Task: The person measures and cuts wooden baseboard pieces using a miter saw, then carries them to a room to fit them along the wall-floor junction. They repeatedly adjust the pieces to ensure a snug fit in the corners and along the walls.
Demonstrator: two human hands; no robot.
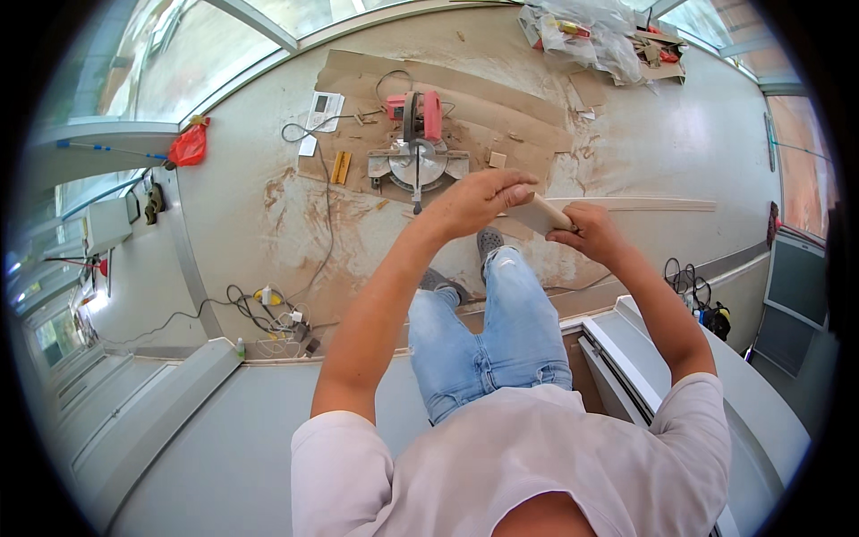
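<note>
Partly behind left hand [488, 198], pale board [540, 216]

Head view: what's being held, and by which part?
A pale wooden board, in both hands: left hand at its left end, right hand at its right end.

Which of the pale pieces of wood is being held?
The board gripped between the left hand and right hand; the long strip and small square block lie below, untouched.
</note>
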